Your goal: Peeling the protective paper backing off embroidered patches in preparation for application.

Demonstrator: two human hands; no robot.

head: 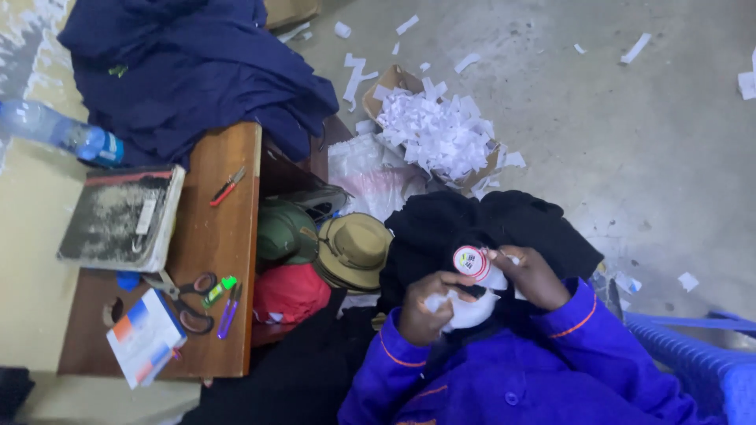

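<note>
A black garment (pixel 488 224) lies across my lap. Both my hands work at its near edge. My left hand (pixel 428 308) pinches a white paper tag (pixel 472 312) against the cloth. My right hand (pixel 534 275) grips the garment just beside a round white sticker with a red rim (pixel 471 262), with its fingertips touching the sticker. My sleeves (pixel 551 354) are bright blue with orange piping.
A wooden table (pixel 213 236) on the left carries scissors (pixel 185 295), red snips (pixel 227 186), a worn book (pixel 122 216), a small booklet (pixel 146 337) and a water bottle (pixel 59 130). Navy cloth (pixel 197 71) is piled behind. Hats (pixel 350 250) and a box of paper scraps (pixel 437 130) sit ahead. A blue chair (pixel 709 362) stands at right.
</note>
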